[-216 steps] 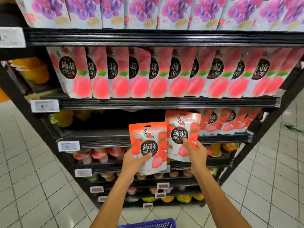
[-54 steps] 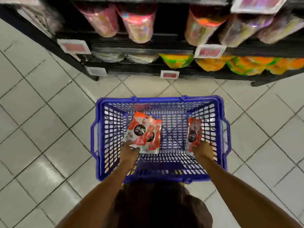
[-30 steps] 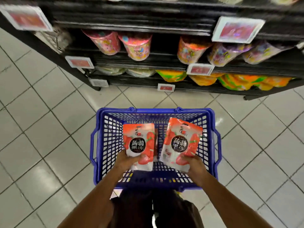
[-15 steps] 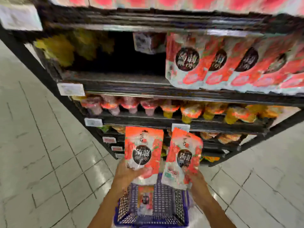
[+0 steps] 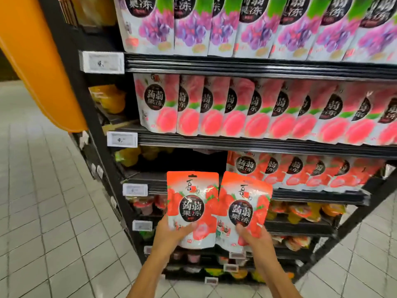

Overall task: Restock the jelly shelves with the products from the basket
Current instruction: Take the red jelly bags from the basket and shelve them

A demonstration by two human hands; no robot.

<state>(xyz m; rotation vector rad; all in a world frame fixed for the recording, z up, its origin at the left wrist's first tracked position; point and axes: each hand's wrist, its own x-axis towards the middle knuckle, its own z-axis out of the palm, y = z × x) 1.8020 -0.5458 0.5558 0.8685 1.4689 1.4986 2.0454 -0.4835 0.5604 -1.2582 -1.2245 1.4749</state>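
Partly behind its pouch (image 5: 191, 198), left hand (image 5: 169, 233)

Orange-red pouches (image 5: 192, 203), pink peach bags (image 5: 236, 108), purple grape bags (image 5: 225, 24), seemingly yellow cups (image 5: 111, 100)

We're in a shop aisle, no question: a tall black shelf unit (image 5: 257, 67) rises tier on tier, its front edges carrying a white price label (image 5: 102, 62) apiece. Identical goods face out in packed rows: purple grape pouches (image 5: 193, 29) up top, pink peach pouches (image 5: 214, 108) below, red strawberry pouches (image 5: 300, 171) under those, jelly cups (image 5: 300, 211) lower down. Pale tiled floor (image 5: 43, 211) stretches away on the left.
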